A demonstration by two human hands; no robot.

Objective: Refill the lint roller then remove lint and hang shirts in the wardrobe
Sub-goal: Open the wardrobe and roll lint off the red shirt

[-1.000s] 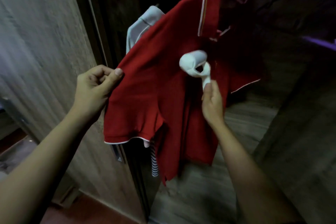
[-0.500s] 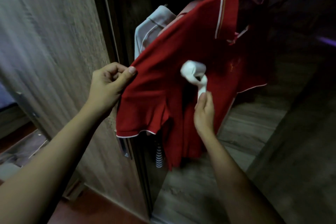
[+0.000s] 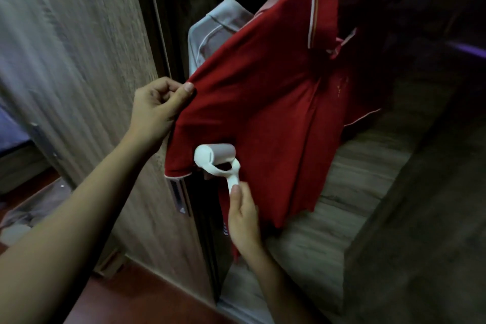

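Now we pinch red cotton polo shirt [image 3: 265,102] sleeve in left hand [image 3: 155,110], pulling it taut; right hand [image 3: 243,216] closed round white plastic lint roller [image 3: 217,159] handle, drum crosswise on sleeve hem just below left grip.

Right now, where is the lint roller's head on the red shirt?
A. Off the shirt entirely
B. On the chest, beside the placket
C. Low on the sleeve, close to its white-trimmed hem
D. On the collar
C: the lint roller lies against the red shirt just above the sleeve hem, its handle gripped by the right hand.
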